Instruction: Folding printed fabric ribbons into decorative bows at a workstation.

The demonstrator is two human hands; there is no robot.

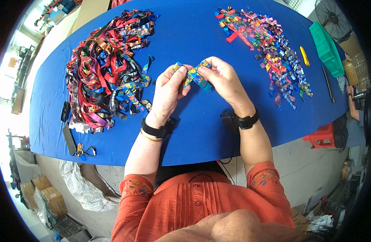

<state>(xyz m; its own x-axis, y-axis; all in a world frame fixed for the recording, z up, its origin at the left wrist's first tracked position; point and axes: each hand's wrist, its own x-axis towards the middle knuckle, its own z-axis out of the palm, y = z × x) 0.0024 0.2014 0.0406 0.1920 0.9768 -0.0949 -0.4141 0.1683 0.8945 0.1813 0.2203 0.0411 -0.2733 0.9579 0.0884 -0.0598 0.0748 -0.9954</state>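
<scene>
Over the middle of the blue table, my left hand (168,86) and my right hand (225,82) are closed on a short patterned ribbon (192,74), blue with yellow and red print. Each hand pinches it between thumb and fingers, and part of it crosses or folds between them. A loose end hangs below my right thumb. To the left lies a big tangled heap of long printed ribbons (107,68), mostly red, black and blue. Off to the right is a spread of small folded ribbon pieces (274,52) in many colours. Both wrists wear black bands.
On the blue table (201,125), a yellow cutter (304,55) and a dark bar (328,84) lie at right, near a green crate (324,46). A dark flat strip (69,138) lies front left. A red stool (320,137) and another person's arm (352,105) are beyond the right edge.
</scene>
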